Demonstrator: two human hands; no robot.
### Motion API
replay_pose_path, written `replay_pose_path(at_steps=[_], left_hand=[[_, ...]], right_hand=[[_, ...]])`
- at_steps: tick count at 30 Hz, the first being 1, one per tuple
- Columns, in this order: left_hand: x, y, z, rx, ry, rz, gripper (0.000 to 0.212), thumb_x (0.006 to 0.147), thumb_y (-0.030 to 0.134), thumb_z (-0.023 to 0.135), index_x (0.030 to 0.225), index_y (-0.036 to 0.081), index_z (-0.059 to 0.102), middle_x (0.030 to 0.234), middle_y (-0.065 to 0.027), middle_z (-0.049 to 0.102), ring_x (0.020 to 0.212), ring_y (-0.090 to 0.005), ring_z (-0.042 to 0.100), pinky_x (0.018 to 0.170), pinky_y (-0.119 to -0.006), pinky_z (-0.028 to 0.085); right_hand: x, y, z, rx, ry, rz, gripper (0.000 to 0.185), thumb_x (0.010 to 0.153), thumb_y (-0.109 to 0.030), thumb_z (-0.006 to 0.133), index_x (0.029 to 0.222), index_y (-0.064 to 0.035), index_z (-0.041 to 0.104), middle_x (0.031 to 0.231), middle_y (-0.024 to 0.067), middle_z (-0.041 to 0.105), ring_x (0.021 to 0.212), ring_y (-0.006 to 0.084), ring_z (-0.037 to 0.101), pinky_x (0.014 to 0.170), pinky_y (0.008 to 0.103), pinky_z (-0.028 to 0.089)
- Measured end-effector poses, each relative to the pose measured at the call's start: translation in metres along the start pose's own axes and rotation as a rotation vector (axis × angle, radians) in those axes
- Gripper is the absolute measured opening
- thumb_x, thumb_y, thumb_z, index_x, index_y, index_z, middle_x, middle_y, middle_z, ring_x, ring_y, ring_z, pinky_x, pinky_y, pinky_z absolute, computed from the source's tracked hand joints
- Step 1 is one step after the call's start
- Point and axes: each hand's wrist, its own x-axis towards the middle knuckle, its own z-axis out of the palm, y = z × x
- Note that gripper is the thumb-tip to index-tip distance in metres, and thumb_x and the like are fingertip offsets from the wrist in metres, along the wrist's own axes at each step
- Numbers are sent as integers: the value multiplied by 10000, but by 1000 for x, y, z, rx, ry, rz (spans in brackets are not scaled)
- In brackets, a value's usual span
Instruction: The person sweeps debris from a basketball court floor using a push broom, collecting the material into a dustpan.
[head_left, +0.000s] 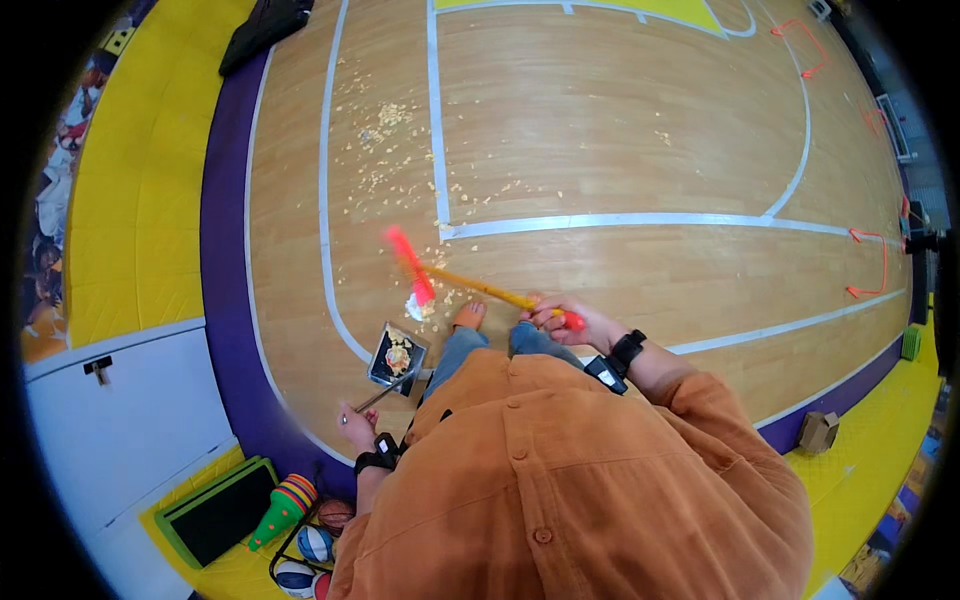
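Observation:
My right hand (564, 318) grips the yellow handle of a broom near its red end. The broom's blurred pinkish-red head (411, 264) is over the wood floor, beside a white crumpled piece (417, 307) and pale scattered flakes. My left hand (358, 426) is closed round the thin metal handle of a long-handled dustpan (411, 385). Pale scraps (397, 355) lie in the dark pan, left of my legs. A dense patch of flakes (393, 115) lies farther up the floor, left of a white court line.
Thin orange frames (886, 262) stand on the floor at the right. Stacked cones (289, 506), a green-framed dark board (217, 514) and several balls (315, 543) are at the lower left. A cardboard box (817, 432) sits on yellow padding at the right. A black object (262, 30) lies at the upper left.

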Motion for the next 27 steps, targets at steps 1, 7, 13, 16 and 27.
replay_pose_path(at_steps=[1, 7, 13, 16, 27], left_hand=[[2, 2, 5, 16, -20, 3, 317, 917, 388, 497, 900, 80, 423, 627, -91, 512, 442, -208, 538, 427, -318, 512], [5, 3, 13, 35, 15, -18, 342, 911, 408, 494, 870, 76, 418, 612, -104, 508, 443, -225, 544, 432, -335, 517], [6, 14, 44, 43, -58, 8, 356, 909, 406, 496, 861, 60, 428, 598, -107, 512, 447, -231, 540, 437, -339, 510], [9, 22, 60, 77, -58, 40, 356, 916, 396, 488, 862, 49, 431, 597, -106, 513, 451, -228, 535, 447, -337, 508], [-1, 48, 86, 60, -96, 132, 347, 927, 391, 479, 901, 47, 440, 611, -98, 524, 467, -200, 546, 465, -320, 519]], right_hand=[[-15, -6, -11, 84, -55, -51, 327, 916, -118, 468, 1165, 89, 428, 634, -68, 403, 411, -10, 340, 357, 164, 223], [-124, 18, -72, 422, -106, -548, 322, 915, -118, 454, 1169, 78, 428, 615, -61, 382, 418, 7, 344, 363, 182, 232], [-172, 25, -97, 264, 315, -757, 246, 928, -152, 418, 1157, -63, 428, 574, -56, 363, 402, 55, 318, 388, 206, 262], [-179, 32, -68, 182, 569, -823, 218, 944, -162, 400, 1137, -69, 444, 576, -66, 353, 387, 47, 299, 374, 199, 241], [-153, 39, -14, 190, 33, -572, 265, 956, -258, 441, 1126, -57, 474, 566, -95, 312, 374, 13, 254, 376, 184, 235]])
